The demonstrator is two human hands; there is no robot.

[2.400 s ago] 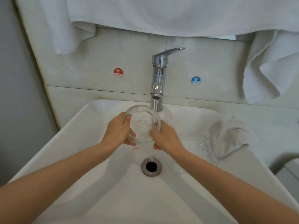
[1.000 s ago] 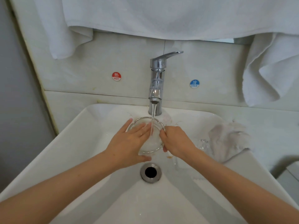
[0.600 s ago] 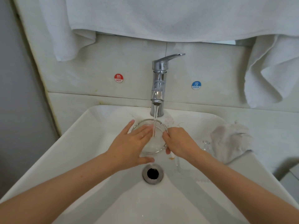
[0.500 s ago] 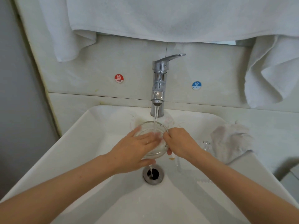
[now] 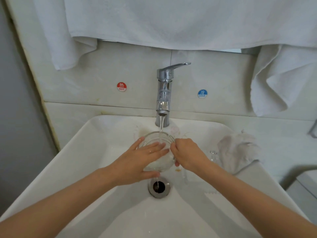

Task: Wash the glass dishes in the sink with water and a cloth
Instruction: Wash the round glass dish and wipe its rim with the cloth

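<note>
glass dish [image 5: 158,164], half hidden (left hand [image 5: 137,162])

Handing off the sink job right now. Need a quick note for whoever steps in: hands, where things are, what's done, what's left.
Left hand: flat fingers laid across the inside of the glass bowl, thumb under its near edge.
Right hand: pinches the bowl's right rim.
Bowl is held tilted above the drain, under the running faucet.
Cloth lies on the right rim of the sink, in neither hand; another glass piece is beside it.
Done: bowl is being rinsed by hand.
Left: probably wipe it with the cloth, wash the other glass, shut off the water.
</note>
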